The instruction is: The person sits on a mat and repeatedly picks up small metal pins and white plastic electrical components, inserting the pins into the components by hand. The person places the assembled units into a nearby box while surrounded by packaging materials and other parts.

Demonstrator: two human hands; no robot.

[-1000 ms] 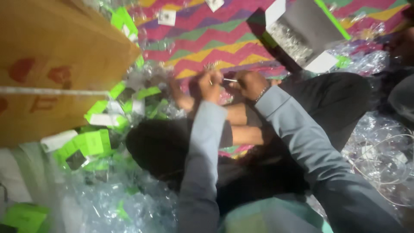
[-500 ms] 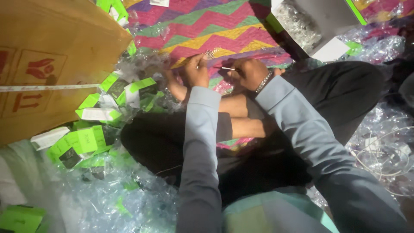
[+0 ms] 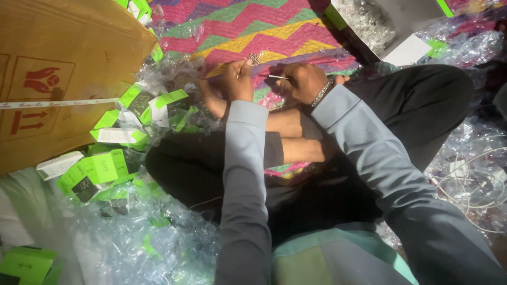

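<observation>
Both hands have drifted lower over the mat; left hand pinches a small metal piece, right hand grips a thin pin; green packets beside the left hand lie heaped, seemingly unfinished

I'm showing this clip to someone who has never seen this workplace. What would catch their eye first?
Probably the zigzag mat in pink, green and yellow at top centre, where the left hand and right hand meet over it; the right one pinches a thin white stick. Next, the bright green and white small boxes scattered at left among crumpled clear plastic wrap, below a big brown cardboard box.
</observation>
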